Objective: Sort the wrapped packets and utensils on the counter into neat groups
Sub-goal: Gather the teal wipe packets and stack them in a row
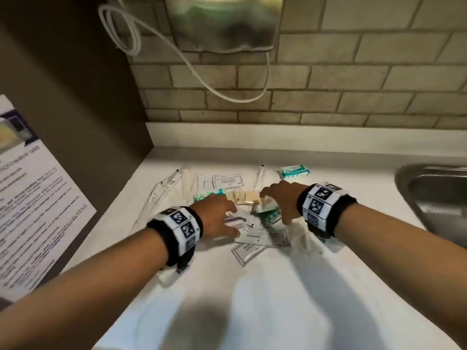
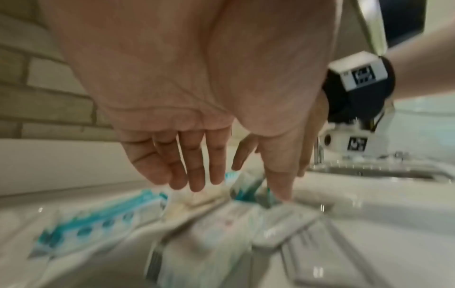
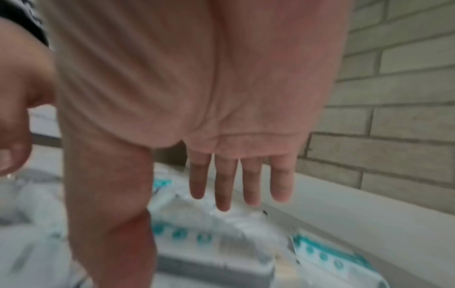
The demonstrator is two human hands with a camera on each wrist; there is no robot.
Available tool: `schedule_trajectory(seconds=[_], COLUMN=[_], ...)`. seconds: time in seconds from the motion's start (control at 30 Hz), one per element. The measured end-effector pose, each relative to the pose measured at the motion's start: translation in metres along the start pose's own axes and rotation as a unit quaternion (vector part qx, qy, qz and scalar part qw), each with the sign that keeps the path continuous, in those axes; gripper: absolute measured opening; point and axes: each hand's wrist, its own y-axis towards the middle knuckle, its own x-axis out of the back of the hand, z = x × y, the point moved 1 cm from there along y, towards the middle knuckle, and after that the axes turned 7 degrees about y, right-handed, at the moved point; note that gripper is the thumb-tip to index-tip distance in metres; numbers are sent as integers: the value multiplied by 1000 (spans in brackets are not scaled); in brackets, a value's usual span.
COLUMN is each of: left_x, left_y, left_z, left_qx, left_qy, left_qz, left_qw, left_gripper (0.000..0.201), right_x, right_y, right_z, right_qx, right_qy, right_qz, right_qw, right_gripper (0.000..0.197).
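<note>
**Both hands spread over a loose heap of packets on the worktop**

The white worktop (image 1: 278,299) carries a scattered heap of wrapped packets (image 1: 249,238) about midway across, nearer its back edge than its front. The person's left hand (image 1: 217,215) hangs palm down over the left side of the heap, fingers straight and slightly parted. In the left wrist view those fingers (image 2: 197,175) point down at the packets, and I cannot tell whether the tips touch anything. The right hand (image 1: 280,200) is over the right side of the heap, fingers likewise straight and loosely spread. From the right wrist they (image 3: 224,187) hover just above a teal-dotted packet (image 3: 204,233), gripping nothing.

Between the two hands lie a few tan packets (image 1: 243,197) and a green-and-white sachet (image 1: 270,214). Toward the front edge, a white packet printed with small dark text (image 1: 251,237) overlaps a grey-white sachet (image 1: 246,252) that juts out of the heap. A crumpled clear wrapper (image 1: 305,238) sits under the right wrist.

Toward the back edge, clear-wrapped utensils (image 1: 164,188) lie fanned out on the left side, slanting toward the back left corner. Another slim wrapped utensil (image 1: 260,175) lies beyond the right hand, and a teal-and-white pack (image 1: 295,172) sits apart from the heap, near the back. Two flat white sachets (image 1: 227,181) rest side by side behind the left hand.

A steel sink (image 1: 434,198) is set in at the worktop's right end. A brick-pattern tiled wall (image 1: 353,79) rises behind, with a white cable (image 1: 202,74) looping down it.
</note>
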Motion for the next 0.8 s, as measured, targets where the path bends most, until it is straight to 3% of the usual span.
schedule_trajectory(seconds=[0.1, 0.27, 0.37, 0.47, 0.7, 0.8], left_x=[-14, -16, -4, 13, 12, 17], left_y=[9, 15, 22, 40, 63, 72], left_z=[-2, 5, 18, 34, 49, 49], left_qx=[5, 1, 28, 57, 82, 68], left_qy=[82, 52, -16, -42, 51, 71], left_qz=[21, 0, -27, -39, 53, 42], left_qw=[996, 999, 999, 997, 994, 994], left_gripper=[69, 44, 47, 54, 59, 59], right_x=[-10, -12, -13, -2, 33, 36], right_y=[11, 19, 25, 28, 58, 81], right_z=[-3, -5, -9, -13, -50, -77], right_qx=[7, 32, 30, 35, -37, -90], right_qy=[-34, -42, -26, 92, 140, 117], right_qz=[-5, -2, 2, -22, -100, -110], right_qw=[999, 999, 999, 995, 984, 983], right_gripper=[72, 54, 61, 58, 71, 69])
